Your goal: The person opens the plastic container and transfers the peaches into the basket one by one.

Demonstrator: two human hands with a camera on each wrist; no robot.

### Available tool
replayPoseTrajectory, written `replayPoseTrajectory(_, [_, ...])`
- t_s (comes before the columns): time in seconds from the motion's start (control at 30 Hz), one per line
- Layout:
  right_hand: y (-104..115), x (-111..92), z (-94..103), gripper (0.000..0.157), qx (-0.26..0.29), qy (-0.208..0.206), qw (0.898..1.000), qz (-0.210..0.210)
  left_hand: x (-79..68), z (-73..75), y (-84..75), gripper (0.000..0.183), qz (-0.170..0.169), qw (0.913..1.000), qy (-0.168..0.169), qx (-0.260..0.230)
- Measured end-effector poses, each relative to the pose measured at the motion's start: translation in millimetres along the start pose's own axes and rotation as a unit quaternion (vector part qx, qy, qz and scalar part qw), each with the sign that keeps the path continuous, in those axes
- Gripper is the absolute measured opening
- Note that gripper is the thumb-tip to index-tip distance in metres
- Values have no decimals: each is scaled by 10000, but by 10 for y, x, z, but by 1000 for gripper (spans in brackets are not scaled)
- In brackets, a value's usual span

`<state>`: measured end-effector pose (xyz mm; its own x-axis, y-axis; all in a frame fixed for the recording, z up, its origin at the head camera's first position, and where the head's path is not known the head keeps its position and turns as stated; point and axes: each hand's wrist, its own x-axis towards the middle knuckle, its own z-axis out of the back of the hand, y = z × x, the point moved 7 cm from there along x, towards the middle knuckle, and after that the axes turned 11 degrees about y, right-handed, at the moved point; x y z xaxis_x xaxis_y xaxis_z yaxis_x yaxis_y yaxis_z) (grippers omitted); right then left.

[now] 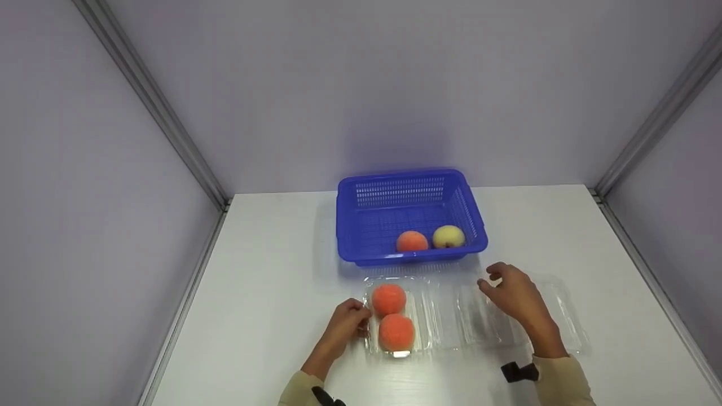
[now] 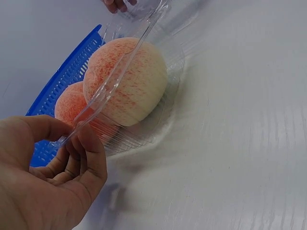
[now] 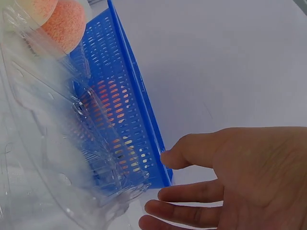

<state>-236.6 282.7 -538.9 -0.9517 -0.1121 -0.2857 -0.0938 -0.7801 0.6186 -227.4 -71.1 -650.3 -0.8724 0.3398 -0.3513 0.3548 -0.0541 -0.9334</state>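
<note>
Two orange-pink peaches (image 1: 388, 299) lie one behind the other in the left half of a clear plastic clamshell box (image 1: 431, 324), which is spread open on the table. My left hand (image 1: 344, 327) pinches the box's left rim between thumb and fingers, as the left wrist view shows with the hand (image 2: 57, 167) beside the nearer peach (image 2: 125, 81). Over the box's right half hovers my right hand (image 1: 516, 296), fingers parted and nothing in them. In the right wrist view, the right hand's fingers (image 3: 189, 191) are loosely spread near the clear plastic edge.
Behind the box stands a blue slatted basket (image 1: 347, 248), with another peach (image 1: 412, 241) and a pale yellow fruit (image 1: 449, 237) in its front right part. The white table (image 1: 254, 293) meets grey panels (image 1: 282, 101) at the back and on both sides.
</note>
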Motion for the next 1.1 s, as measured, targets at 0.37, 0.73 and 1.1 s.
replayPoseTrajectory(0.37, [283,-91,117,50,-134,-236,9990,342,6,-20,-15,9,4,10000,67,-36])
replayPoseTrajectory(0.73, [562,-43,97,47,-298,-277,9969,669,14,-7,-22,9,4,10000,32,33])
replayPoseTrajectory(1.1, [839,54,-17,48,-585,-118,9942,890,12,-4,-26,9,-22,10000,25,10])
